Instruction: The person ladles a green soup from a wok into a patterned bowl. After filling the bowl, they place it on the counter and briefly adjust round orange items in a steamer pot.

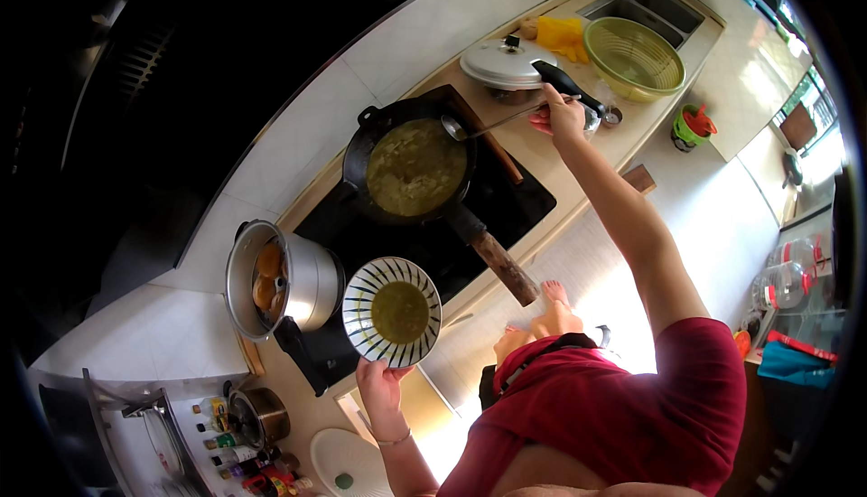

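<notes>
My left hand (383, 383) holds up a white bowl with dark radiating stripes (357, 307) by its near rim. Greenish-yellow soup (399, 312) fills the bowl's middle. In my right hand (562, 117) is the handle of a metal ladle (452, 128), whose head is over the right side of a black wok (355, 178). Cloudy soup with pale pieces (416, 166) stands in the wok. A wooden handle (504, 266) sticks out from the wok towards me. The wok rests on a black cooktop (528, 192).
Left of the bowl, an open pressure-cooker pot (315, 287) contains brownish rounded food (269, 260). Its likely lid (508, 63) lies beyond the wok, near a yellow-green basin (637, 56) and a sink (667, 5). Several bottles (234, 455) and a steel pot (271, 416) stand lower left.
</notes>
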A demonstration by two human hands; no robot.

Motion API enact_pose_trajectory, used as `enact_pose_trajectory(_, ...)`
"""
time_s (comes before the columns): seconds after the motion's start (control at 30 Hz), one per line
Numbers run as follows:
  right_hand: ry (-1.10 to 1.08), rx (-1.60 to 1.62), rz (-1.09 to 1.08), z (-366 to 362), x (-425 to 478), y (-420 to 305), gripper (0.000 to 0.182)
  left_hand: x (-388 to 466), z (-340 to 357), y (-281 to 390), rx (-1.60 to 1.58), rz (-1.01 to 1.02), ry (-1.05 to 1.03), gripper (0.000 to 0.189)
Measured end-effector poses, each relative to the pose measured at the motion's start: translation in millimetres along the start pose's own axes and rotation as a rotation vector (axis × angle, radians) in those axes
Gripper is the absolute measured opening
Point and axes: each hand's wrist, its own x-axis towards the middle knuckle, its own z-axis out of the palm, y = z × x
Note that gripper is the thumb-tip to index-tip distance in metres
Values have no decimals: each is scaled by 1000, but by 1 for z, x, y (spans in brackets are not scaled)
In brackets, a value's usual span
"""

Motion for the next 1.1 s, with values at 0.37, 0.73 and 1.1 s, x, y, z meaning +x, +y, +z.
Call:
enact_pose_trajectory(0.37, 70, 124, 36, -17, -13, 24, 35, 2, -2, -3, 6, 5, -9, 35)
enact_pose_trajectory(0.73, 132, 293, 146, -31, -19, 48, 39, 3, 2, 2, 23, -21, 4, 40)
enact_pose_trajectory(1.1, 131, 399, 307, -36, -16, 68, 34, 8, -7, 1, 6, -13, -26, 37)
